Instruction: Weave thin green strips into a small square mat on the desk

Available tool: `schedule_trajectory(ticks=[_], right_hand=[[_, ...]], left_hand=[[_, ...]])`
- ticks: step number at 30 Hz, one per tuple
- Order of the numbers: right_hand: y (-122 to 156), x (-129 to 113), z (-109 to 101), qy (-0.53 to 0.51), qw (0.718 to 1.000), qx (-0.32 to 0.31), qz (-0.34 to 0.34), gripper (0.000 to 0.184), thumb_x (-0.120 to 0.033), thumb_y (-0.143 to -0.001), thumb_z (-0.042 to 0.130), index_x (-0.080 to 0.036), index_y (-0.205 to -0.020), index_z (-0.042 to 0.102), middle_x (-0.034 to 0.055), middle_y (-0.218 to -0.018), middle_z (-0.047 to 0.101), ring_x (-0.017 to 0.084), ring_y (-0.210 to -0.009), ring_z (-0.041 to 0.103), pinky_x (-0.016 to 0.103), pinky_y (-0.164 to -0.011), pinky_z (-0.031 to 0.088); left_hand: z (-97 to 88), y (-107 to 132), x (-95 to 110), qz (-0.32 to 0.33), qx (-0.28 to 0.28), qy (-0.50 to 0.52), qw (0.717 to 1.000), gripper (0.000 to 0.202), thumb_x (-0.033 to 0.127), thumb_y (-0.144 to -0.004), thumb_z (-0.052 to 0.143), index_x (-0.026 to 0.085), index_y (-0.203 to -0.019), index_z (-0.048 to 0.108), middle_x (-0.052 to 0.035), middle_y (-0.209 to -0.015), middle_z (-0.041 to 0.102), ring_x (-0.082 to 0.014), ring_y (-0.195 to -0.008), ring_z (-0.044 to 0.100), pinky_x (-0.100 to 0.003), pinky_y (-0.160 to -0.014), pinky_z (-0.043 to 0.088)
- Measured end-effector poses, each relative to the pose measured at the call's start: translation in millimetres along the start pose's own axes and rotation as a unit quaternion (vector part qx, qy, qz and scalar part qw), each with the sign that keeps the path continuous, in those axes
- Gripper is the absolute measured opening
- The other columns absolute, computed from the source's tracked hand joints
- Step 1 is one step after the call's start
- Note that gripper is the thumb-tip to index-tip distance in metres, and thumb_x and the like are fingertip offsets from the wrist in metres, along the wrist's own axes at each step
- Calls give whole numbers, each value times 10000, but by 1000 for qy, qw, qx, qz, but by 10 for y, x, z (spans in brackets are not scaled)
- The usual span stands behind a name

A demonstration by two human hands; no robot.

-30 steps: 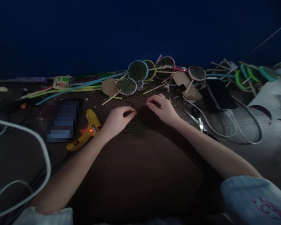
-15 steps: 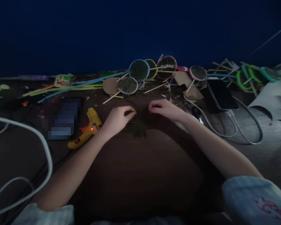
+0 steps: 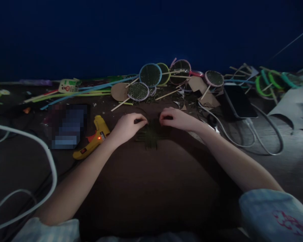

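A small lattice of thin dark-green strips point(image 3: 151, 137), like crossed grass blades, lies flat on the dark brown table between my hands. At its upper left, my left hand point(image 3: 131, 126) is closed in a pinch, thumb and forefinger meeting close to the strips. My right hand point(image 3: 175, 118) is pinched shut at the upper right, with a short gap between the two sets of fingertips. Whatever either pinch holds is too thin and dark to make out. Left of my left hand lies a yellow glue gun point(image 3: 94, 137) with a glowing red light.
Small round rackets with netting, including a blue-rimmed one point(image 3: 150, 75), lie along the back with sticks and cardboard pieces point(image 3: 197, 84). A phone point(image 3: 239, 101) with a white cable sits at right. A blurred-out device point(image 3: 69, 126) and a thick white cable point(image 3: 49, 161) are at left.
Both hands stay almost in place over the green strips. The right fingertips have shifted slightly left, and the lattice shows a little more clearly.
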State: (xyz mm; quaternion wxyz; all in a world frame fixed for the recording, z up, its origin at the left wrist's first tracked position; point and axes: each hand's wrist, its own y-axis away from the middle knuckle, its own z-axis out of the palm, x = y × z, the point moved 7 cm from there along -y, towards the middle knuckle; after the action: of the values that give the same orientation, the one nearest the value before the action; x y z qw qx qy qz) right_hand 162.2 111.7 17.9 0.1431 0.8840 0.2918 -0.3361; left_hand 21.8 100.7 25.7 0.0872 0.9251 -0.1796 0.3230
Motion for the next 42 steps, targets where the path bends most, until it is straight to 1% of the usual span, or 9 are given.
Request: schedule_trajectory(ticks=[6, 11, 14, 16, 19, 22, 25, 30, 42], right_hand=[[-12, -65, 87, 48, 999, 15, -18, 130, -190, -771, 485, -159, -717, 598, 27, -756, 530, 149, -794, 477, 290, -801, 347], [-4, -107, 112, 93, 996, 9, 13, 167, -249, -797, 492, -148, -742, 613, 51, -788, 496, 178, -838, 455, 309, -800, 338], [0, -106, 127, 106, 994, 7, 14, 170, -262, -796, 503, -147, -752, 620, 55, -788, 485, 188, -849, 448, 307, -787, 339], [-1, -103, 139, 112, 994, 12, 0, 171, -269, -795, 505, -151, -751, 620, 52, -782, 482, 187, -839, 447, 308, -788, 339], [-4, -86, 152, 117, 993, 24, -11, 177, -282, -793, 504, -158, -744, 621, 48, -775, 478, 188, -830, 446, 311, -789, 343], [-6, -67, 162, 123, 992, 36, 6, 215, -312, -804, 496, -154, -734, 624, 50, -769, 480, 183, -811, 446, 311, -780, 346], [0, -77, 162, 135, 989, 54, 26, 272, -349, -822, 479, -153, -688, 612, 52, -755, 485, 176, -787, 439, 312, -766, 344], [21, -100, 153, 145, 985, 83, 46, 229, -325, -796, 527, -159, -655, 597, 46, -723, 495, 174, -776, 438, 292, -719, 343], [11, -81, 167, 152, 986, 63, 31, 217, -352, -755, 580, -165, -646, 595, 41, -735, 514, 172, -773, 438, 291, -722, 345]], left_hand=[[10, -2, 6, 8, 0, -2, 1000, 153, 275, -806, 514, 202, -833, 647, -15, -908, 671, -182, -865, 593, -298, -790, 417], [29, -7, -1, 12, 3, -7, 1000, 167, 292, -813, 507, 202, -844, 644, -25, -923, 654, -185, -865, 585, -305, -797, 421], [40, -10, 3, 15, 2, -12, 1000, 142, 252, -802, 522, 195, -853, 641, -27, -927, 639, -178, -861, 577, -298, -793, 421], [52, -12, 4, 15, -2, -12, 1000, 124, 207, -780, 544, 190, -858, 639, -24, -921, 626, -169, -840, 571, -283, -767, 424], [67, -13, -5, 13, -4, -19, 1000, 131, 167, -753, 566, 183, -863, 634, -20, -895, 605, -147, -756, 555, -263, -696, 425], [75, -10, -14, 13, -5, -27, 1000, 139, 155, -748, 568, 176, -871, 630, -20, -888, 588, -127, -687, 535, -256, -649, 418], [79, -5, -11, 16, -8, -29, 999, 151, 147, -752, 556, 176, -884, 623, -21, -903, 584, -121, -677, 530, -255, -640, 417], [81, -7, -1, 13, -15, -31, 999, 157, 135, -741, 556, 172, -881, 615, -24, -895, 577, -119, -666, 528, -254, -631, 414], [120, -18, -26, 29, -40, -29, 998, 174, 156, -732, 559, 184, -900, 593, -24, -919, 544, -119, -679, 521, -265, -662, 427]])
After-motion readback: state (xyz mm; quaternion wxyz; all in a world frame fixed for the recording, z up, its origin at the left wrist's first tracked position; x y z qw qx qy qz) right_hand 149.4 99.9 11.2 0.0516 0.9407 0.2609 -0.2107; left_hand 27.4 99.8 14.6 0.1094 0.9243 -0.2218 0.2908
